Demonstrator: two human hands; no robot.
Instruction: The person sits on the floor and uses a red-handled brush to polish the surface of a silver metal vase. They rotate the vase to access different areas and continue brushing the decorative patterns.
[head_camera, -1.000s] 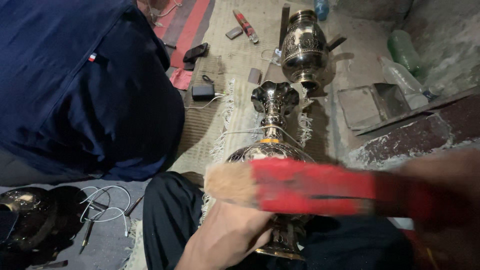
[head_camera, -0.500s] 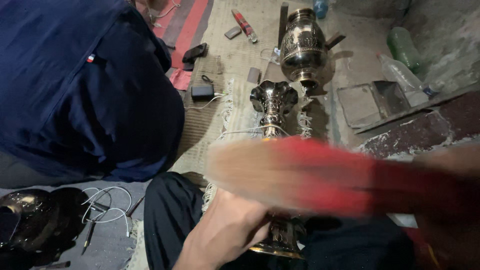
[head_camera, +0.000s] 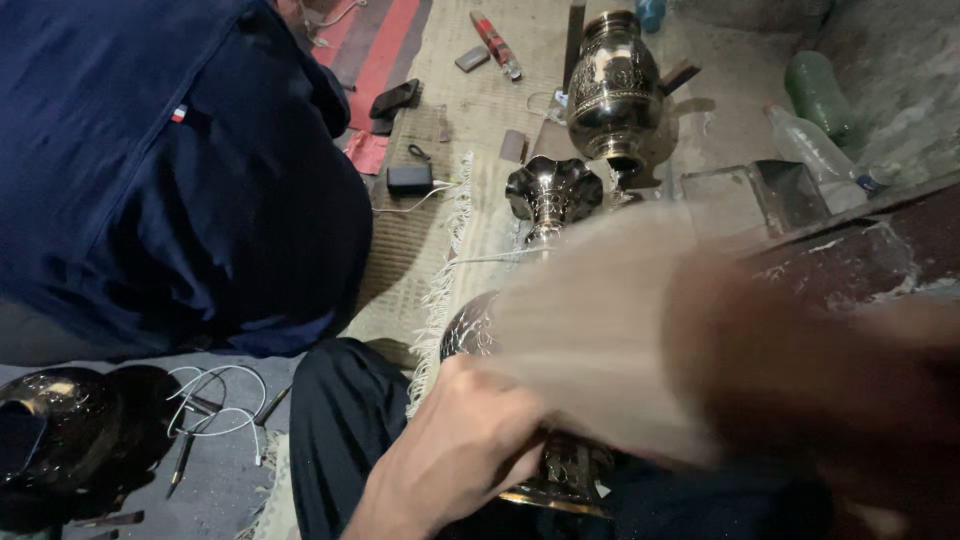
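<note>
Head view: left hand (head_camera: 455, 460) fingers clasping brass vase (head_camera: 560, 470); right hand (head_camera: 800, 370) blurred, grip unreadable.

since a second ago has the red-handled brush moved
Yes. The red-handled brush, now a blur, has swung up and right, its bristles covering more of the engraved metal vase on the lap.

1. The left hand (head_camera: 455, 455) grips the lower body of an engraved brass vase (head_camera: 545, 300) lying across the person's lap, its fluted mouth pointing away
2. The right hand (head_camera: 800, 400) is a blur over the vase, with a pale smear of brush bristles (head_camera: 600, 330) against the metal
3. A second brass vase (head_camera: 612, 85) stands upright on the woven mat (head_camera: 470, 120) beyond
4. Another person in a dark blue top (head_camera: 170, 170) crouches at left, beside a dark metal bowl (head_camera: 70, 440) and white wires (head_camera: 215, 400)
</note>
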